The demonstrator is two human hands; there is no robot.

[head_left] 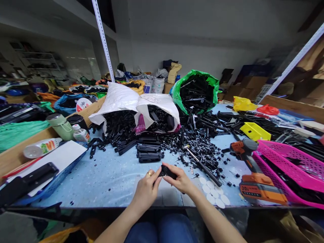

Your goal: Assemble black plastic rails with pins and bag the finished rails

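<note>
Both my hands meet over the front of the blue table, closed on one black plastic part. My left hand, with a ring on one finger, pinches its left end. Around its right side wrap the fingers of my right hand, which hide much of it. Just beyond lies a stack of long black plastic pieces. A hammer rests to the right of my right hand, beside a heap of black-headed screws. White round discs lie near my right wrist.
An orange cordless drill and pink baskets stand at the right. White sacks and a green sack spill black parts at the back. Bottles and a blue tray sit at the left.
</note>
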